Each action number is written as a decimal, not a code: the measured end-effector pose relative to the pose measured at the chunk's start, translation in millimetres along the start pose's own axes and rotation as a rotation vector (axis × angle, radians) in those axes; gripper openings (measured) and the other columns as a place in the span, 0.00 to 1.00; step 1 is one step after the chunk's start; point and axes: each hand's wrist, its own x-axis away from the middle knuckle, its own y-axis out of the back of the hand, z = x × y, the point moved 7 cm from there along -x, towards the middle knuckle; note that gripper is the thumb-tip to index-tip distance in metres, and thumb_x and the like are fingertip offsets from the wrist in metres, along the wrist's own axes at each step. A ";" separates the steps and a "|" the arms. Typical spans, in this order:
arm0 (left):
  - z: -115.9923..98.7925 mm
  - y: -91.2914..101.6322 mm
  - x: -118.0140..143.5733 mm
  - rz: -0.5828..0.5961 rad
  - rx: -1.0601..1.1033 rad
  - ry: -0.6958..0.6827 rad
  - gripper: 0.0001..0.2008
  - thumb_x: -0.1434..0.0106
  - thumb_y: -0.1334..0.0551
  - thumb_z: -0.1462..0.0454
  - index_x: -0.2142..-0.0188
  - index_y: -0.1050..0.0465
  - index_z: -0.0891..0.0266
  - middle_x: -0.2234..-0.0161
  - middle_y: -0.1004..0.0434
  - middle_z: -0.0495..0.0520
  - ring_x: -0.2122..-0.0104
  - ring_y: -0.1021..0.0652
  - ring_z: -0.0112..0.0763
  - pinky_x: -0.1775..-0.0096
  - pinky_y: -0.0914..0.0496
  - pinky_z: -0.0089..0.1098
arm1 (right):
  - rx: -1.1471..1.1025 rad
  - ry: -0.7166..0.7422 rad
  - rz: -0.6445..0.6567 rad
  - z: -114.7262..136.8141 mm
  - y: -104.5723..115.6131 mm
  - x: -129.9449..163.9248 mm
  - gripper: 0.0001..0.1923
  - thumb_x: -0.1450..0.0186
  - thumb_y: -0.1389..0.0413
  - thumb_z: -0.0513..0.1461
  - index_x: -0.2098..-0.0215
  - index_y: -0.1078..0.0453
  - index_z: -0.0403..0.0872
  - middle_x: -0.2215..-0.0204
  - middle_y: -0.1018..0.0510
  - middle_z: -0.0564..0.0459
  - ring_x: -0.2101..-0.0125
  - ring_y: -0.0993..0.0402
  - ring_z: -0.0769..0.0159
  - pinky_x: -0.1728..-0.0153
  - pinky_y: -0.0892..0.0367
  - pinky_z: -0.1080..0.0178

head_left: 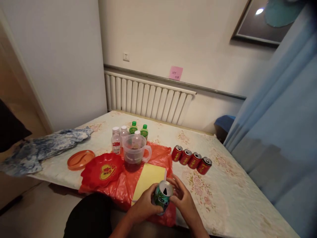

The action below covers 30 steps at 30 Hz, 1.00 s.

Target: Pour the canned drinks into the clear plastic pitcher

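Note:
A green drink can (162, 199) stands nearly upright between my hands, tilted a little, with a dark opening in its silver top. My left hand (146, 203) is wrapped round its left side, thumb across the front. From the right, my right hand (182, 196) curves about the can, its thumb and fingertips at the side near the rim. Below and beyond the can lie a yellow sheet (151, 178) and a red plastic bag (160, 152). On the bag sits a clear plastic jug (133, 153) with dark liquid in its lower part.
Several red cans (190, 158) stand in a row at right. Clear white-capped bottles (116, 143) and green-capped bottles (144, 131) stand behind the jug. A red scalloped tray (92, 170), an orange lid (80, 160) and a patterned cloth (54, 145) lie at left.

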 end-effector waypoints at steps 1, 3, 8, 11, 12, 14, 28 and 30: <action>3.6 4.8 0.0 0.001 0.022 0.009 0.38 0.58 0.33 0.74 0.45 0.35 0.59 0.50 0.26 0.53 0.48 0.28 0.44 0.44 0.36 0.40 | -0.043 -0.002 -0.030 -4.5 2.0 -3.3 0.37 0.46 0.37 0.41 0.39 0.39 0.47 0.46 0.25 0.42 0.48 0.27 0.52 0.46 0.32 0.52; 9.9 15.5 -0.2 -0.001 0.082 0.024 0.38 0.58 0.33 0.74 0.44 0.36 0.59 0.48 0.27 0.54 0.47 0.29 0.44 0.44 0.37 0.40 | -0.073 -0.035 -0.114 -18.6 7.6 -10.6 0.33 0.39 0.40 0.48 0.39 0.39 0.46 0.51 0.22 0.42 0.54 0.23 0.53 0.50 0.30 0.51; 9.3 42.0 -6.5 0.009 0.175 0.017 0.39 0.57 0.34 0.74 0.43 0.37 0.60 0.46 0.28 0.55 0.45 0.30 0.45 0.44 0.37 0.39 | -0.062 -0.140 -0.206 -63.5 4.4 -30.7 0.26 0.39 0.41 0.53 0.51 0.28 0.45 0.62 0.18 0.45 0.64 0.20 0.55 0.59 0.26 0.55; -0.1 54.7 -16.3 0.041 0.168 -0.001 0.38 0.57 0.33 0.73 0.44 0.36 0.60 0.47 0.27 0.54 0.46 0.30 0.45 0.45 0.36 0.39 | -0.024 -0.152 -0.186 -79.8 -9.3 -40.2 0.23 0.42 0.39 0.52 0.56 0.25 0.44 0.64 0.18 0.46 0.66 0.22 0.56 0.63 0.27 0.58; -2.7 58.3 -20.5 0.055 0.164 -0.004 0.38 0.57 0.33 0.73 0.44 0.36 0.60 0.48 0.27 0.53 0.46 0.29 0.45 0.45 0.36 0.39 | 0.002 -0.152 -0.171 -83.1 -14.5 -42.3 0.22 0.42 0.39 0.51 0.57 0.25 0.45 0.65 0.18 0.47 0.66 0.22 0.56 0.64 0.28 0.58; -5.7 64.6 -29.8 0.087 0.153 -0.012 0.38 0.57 0.32 0.72 0.44 0.36 0.60 0.50 0.27 0.53 0.48 0.29 0.44 0.45 0.36 0.39 | 0.074 -0.146 -0.135 -87.5 -24.2 -45.1 0.18 0.42 0.39 0.50 0.61 0.23 0.45 0.68 0.19 0.49 0.66 0.24 0.57 0.64 0.29 0.59; 27.2 74.3 -73.6 0.280 0.091 0.009 0.38 0.58 0.28 0.67 0.45 0.34 0.59 0.50 0.25 0.52 0.50 0.27 0.44 0.49 0.32 0.37 | 0.279 -0.155 -0.102 -119.0 -27.2 -47.2 0.18 0.43 0.40 0.52 0.61 0.22 0.51 0.63 0.18 0.50 0.58 0.25 0.51 0.54 0.31 0.55; 29.7 75.8 -71.4 0.289 0.086 0.009 0.37 0.58 0.28 0.67 0.46 0.33 0.59 0.51 0.25 0.51 0.51 0.27 0.44 0.50 0.32 0.37 | 0.246 -0.176 -0.109 -121.2 -26.8 -46.9 0.20 0.44 0.38 0.52 0.59 0.22 0.51 0.61 0.18 0.50 0.58 0.24 0.50 0.54 0.31 0.55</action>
